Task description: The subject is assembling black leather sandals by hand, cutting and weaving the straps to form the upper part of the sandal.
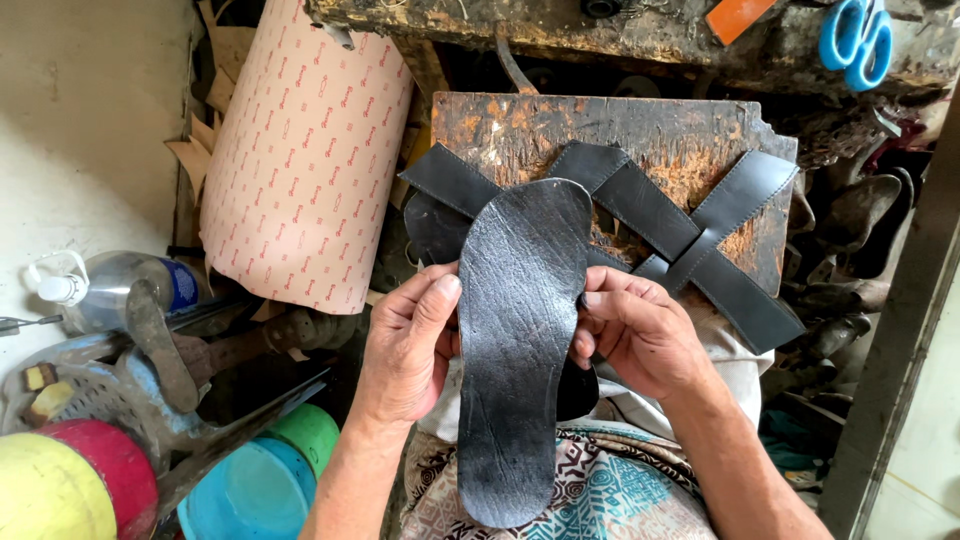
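A long black leather sole [520, 340] lies lengthwise over my lap and a stained wooden board [640, 125]. My left hand [408, 345] grips its left edge with the thumb on top. My right hand [640, 335] grips its right edge with the fingers curled onto it. Wide black leather straps [700, 225] cross in an X behind the sole and spread over the board. A dark rounded piece shows under the sole's left side.
A pink patterned roll [305, 150] leans at left. A plastic bottle [110, 290], a basket and coloured bowls [250, 490] crowd the lower left. Blue scissors [858, 38] rest on the grimy bench at top right. Dark shoe lasts [850, 240] pile at right.
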